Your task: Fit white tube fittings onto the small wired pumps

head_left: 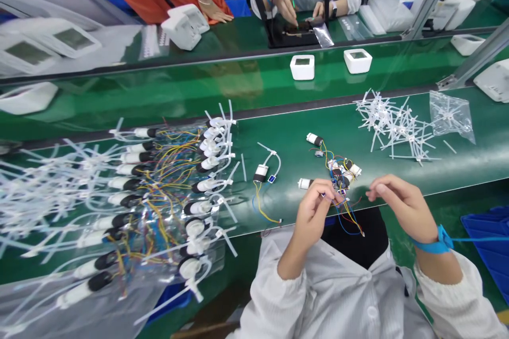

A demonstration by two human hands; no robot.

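Note:
My left hand is closed in a pinch at the near side of a pile of small white-and-black pump motors. Coloured wires run out from its fingertips, ending in a white connector over the bench edge. To the right, my right hand is held in the air with loosely bent fingers, thumb a little apart and nothing visible in them. A blue strap circles that wrist. One motor lies just beyond my left hand, another farther back. Left of them lies a motor with clear tubing.
Rows of wired motors with tubes cover the left of the green bench. White branched tube pieces are heaped at right beside a clear bag. White device housings stand on the belt beyond. Co-workers' hands are across it.

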